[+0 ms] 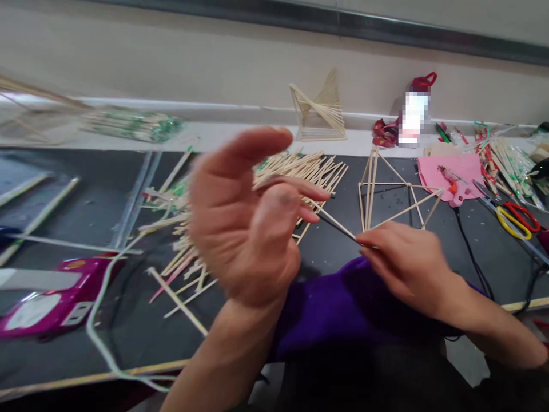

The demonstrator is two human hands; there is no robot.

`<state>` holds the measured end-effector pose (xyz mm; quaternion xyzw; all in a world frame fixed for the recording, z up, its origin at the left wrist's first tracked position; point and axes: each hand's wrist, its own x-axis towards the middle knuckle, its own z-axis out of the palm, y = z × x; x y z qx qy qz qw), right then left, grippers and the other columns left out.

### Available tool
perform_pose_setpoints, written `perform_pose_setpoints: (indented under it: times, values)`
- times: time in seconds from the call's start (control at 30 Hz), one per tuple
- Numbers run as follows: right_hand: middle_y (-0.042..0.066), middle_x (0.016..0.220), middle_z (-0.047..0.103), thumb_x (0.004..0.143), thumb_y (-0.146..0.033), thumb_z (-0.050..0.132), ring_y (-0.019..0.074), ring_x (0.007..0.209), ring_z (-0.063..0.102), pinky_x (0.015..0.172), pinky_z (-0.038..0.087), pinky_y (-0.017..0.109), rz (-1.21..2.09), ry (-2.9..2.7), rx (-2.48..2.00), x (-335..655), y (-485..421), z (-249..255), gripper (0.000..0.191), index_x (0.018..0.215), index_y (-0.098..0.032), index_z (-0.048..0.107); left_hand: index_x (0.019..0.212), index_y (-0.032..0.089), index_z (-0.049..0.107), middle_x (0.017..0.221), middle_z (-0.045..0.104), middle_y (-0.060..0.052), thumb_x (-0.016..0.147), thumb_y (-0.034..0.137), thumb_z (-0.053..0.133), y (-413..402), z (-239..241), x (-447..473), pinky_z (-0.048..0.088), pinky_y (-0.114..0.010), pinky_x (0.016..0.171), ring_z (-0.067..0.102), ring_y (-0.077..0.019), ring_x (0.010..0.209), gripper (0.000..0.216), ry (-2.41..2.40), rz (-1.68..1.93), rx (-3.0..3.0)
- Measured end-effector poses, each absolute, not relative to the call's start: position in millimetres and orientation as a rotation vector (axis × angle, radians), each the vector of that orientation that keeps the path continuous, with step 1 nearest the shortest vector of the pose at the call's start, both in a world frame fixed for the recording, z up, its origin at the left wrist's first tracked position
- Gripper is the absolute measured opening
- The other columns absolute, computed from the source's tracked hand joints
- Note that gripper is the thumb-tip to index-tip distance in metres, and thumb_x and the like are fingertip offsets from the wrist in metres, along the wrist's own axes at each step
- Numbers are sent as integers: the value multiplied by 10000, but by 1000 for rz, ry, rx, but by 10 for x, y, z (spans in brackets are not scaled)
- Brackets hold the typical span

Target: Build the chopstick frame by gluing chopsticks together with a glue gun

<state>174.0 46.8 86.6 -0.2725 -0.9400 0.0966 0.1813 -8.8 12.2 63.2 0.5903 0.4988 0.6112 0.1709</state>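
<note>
My left hand [249, 223] is raised palm toward me, slightly blurred. Its index finger and thumb stand apart, and the other fingers point to the right. A thin wooden stick [338, 225] slants from beside those fingertips down to my right hand [407, 266], which pinches its lower end. Whether the left fingertips touch the stick is unclear. A dark line runs along the stick's lower side. Just behind my right hand stands an open frame of joined sticks [372, 191]. Behind my left hand lies a heap of loose sticks [309, 171].
A twisted stick model [319, 109] stands on the ledge, near a phone [413, 117]. On the right are a pink sheet [429, 169], a glue gun [455, 194] and scissors [514, 223]. A magenta device [55, 297] with a pale cord [96, 315] lies left; bagged sticks [132, 123] lie behind.
</note>
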Motion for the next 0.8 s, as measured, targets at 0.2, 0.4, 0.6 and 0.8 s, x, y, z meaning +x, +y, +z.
perform_pose_setpoints:
  times: [0.2, 0.4, 0.6, 0.8]
  values:
    - [183, 1035, 654, 938, -12, 325, 211, 842, 693, 638, 526, 283, 122, -3041, -1198, 879, 774, 337, 369, 1141, -66, 628, 1027, 223, 672, 1077, 683, -41, 841, 283, 686, 477, 296, -159, 507, -193, 452, 670, -92, 630, 196, 1462, 2131, 1420]
    - [192, 997, 676, 962, -68, 347, 242, 845, 698, 650, 517, 306, 150, -3036, -1304, 850, 804, 190, 314, 1086, -74, 636, 933, 203, 660, 950, 684, -13, 854, 235, 627, 375, 172, -244, 507, -197, 506, 653, -85, 626, 92, 1607, 2030, 1327]
    - [86, 895, 675, 990, -247, 393, 170, 789, 620, 692, 429, 273, 584, -2713, -969, 1192, 749, 332, 251, 994, -134, 617, 927, 217, 606, 788, 649, 20, 805, 356, 719, 431, 160, -295, 409, -170, 379, 589, -70, 512, 217, 1447, 2165, 1091]
    - [52, 833, 646, 965, -280, 396, 139, 707, 558, 655, 368, 269, 817, -2545, -825, 1362, 687, 202, 248, 935, -155, 609, 913, 202, 662, 705, 688, 5, 777, 443, 740, 407, 231, -183, 381, -161, 342, 531, -58, 424, 287, 1270, 1939, 897]
